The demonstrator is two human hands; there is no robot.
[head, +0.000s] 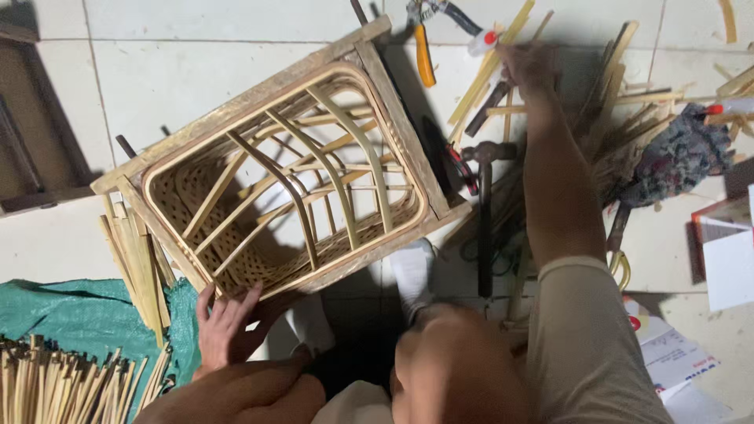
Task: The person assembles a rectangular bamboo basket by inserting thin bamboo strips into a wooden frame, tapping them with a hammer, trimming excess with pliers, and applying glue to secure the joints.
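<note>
A half-woven bamboo basket (314, 188) sits inside a rectangular wooden frame (259, 98), tilted on the tiled floor in front of me. My left hand (228, 326) grips the frame's near lower edge, fingers spread along the wood. My right hand (528, 69) is stretched out far to the upper right, over a heap of loose bamboo strips (605, 86). It is blurred, and I cannot tell whether it holds a strip. A white, red-tipped tool handle (482, 41) lies just left of that hand.
Orange-handled pliers (425, 56), a hammer (484, 212) and a red-handled cutter (463, 169) lie right of the frame. A green cloth (78, 310) with bundled bamboo sticks (63, 389) is at lower left. A flowered cloth (679, 157) and papers (726, 267) are at right.
</note>
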